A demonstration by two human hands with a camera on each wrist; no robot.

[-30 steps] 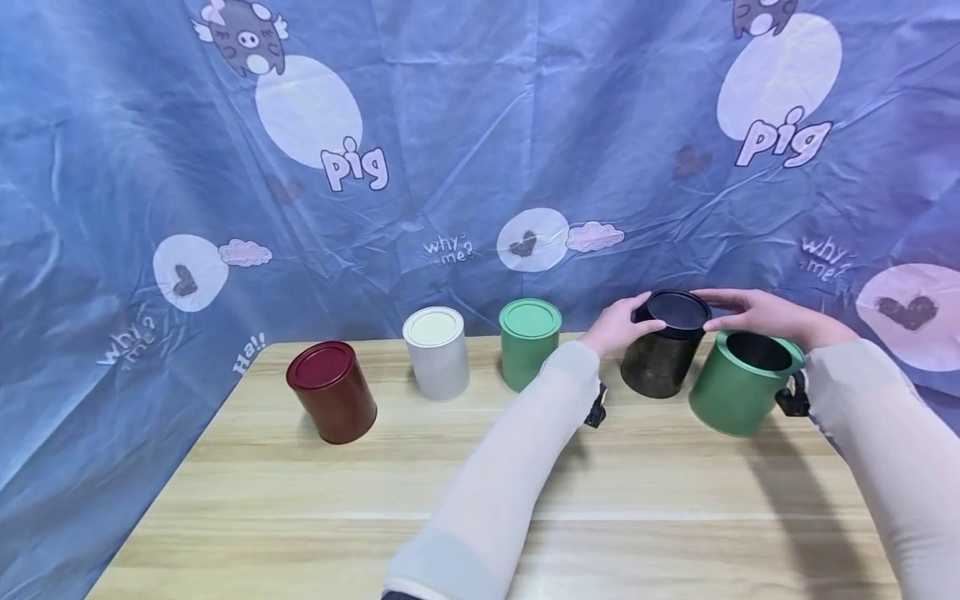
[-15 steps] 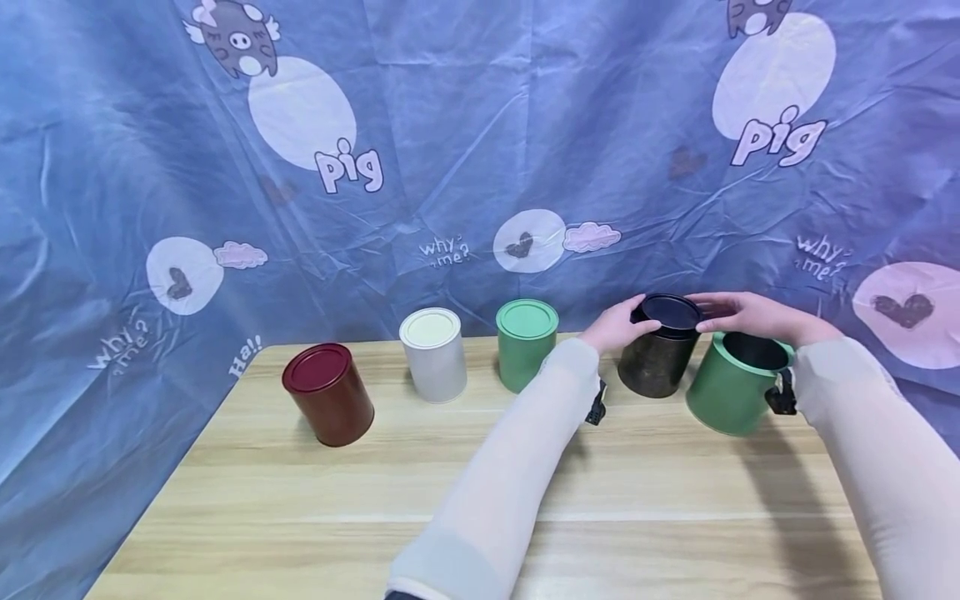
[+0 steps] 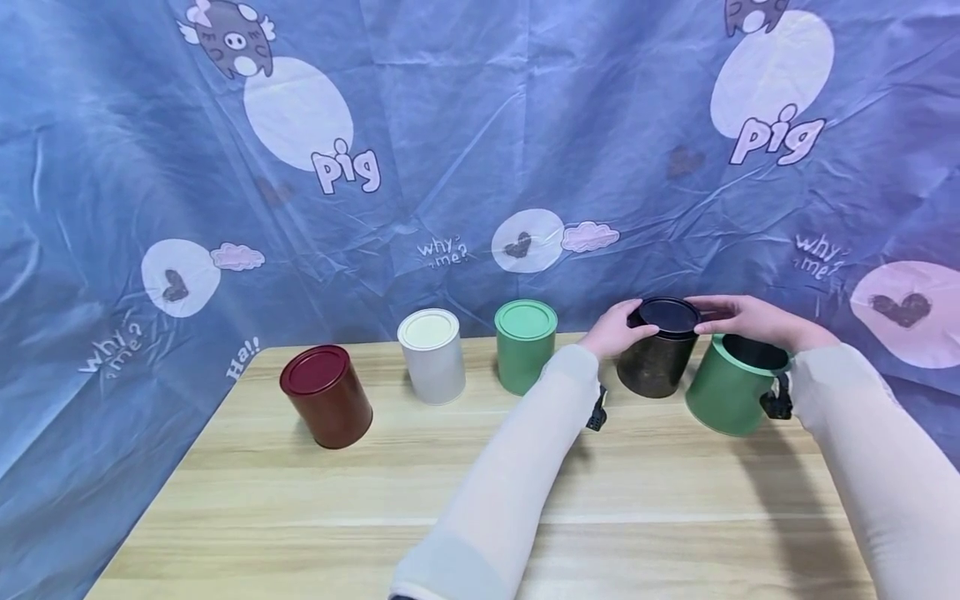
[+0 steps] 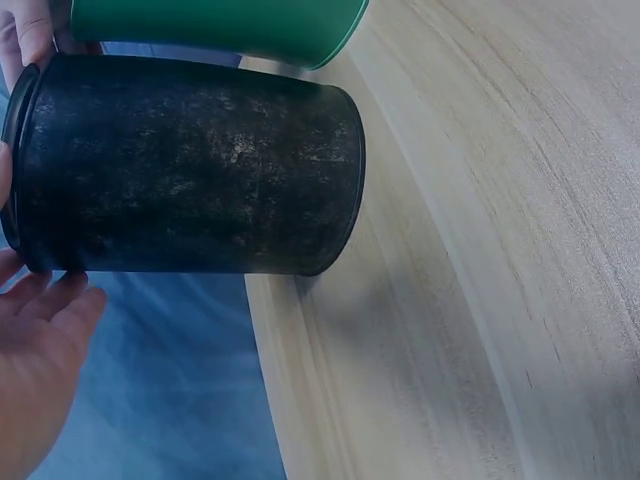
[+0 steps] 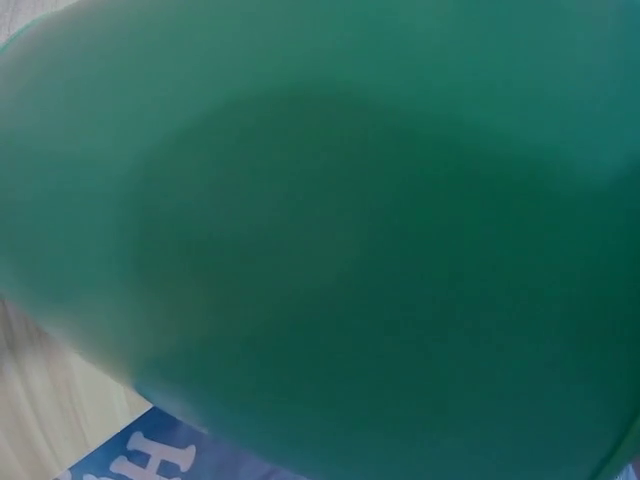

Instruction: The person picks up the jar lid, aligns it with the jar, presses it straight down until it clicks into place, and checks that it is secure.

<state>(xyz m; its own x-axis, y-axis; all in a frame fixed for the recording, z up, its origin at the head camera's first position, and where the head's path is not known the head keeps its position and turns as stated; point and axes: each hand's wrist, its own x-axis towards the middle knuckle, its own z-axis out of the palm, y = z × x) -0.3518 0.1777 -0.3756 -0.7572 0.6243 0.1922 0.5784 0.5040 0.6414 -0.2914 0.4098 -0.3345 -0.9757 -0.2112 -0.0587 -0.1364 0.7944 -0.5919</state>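
Note:
A black can point(image 3: 654, 368) stands upright toward the back right of the table, its side scuffed in the left wrist view. On its top sits a round black lid point(image 3: 670, 316). My left hand point(image 3: 619, 330) holds the lid at its left edge, thumb in front and fingers toward the back. From the other side my right hand point(image 3: 761, 321) holds the right edge between thumb and fingers, its wrist above the lidless green can point(image 3: 727, 390). That green can fills most of the right wrist view and hides the right hand there.
To the left stand a lidded green can point(image 3: 525, 354), a white can point(image 3: 435, 358) with a pale lid and a dark red can point(image 3: 330, 404) on the wooden table point(image 3: 315, 517). A blue printed cloth point(image 3: 450, 108) hangs along the table's back edge.
Both hands have come down slightly with the black lid, which sits lower on the black can and a little further left. The other cans stay in place as the view shifts slightly.

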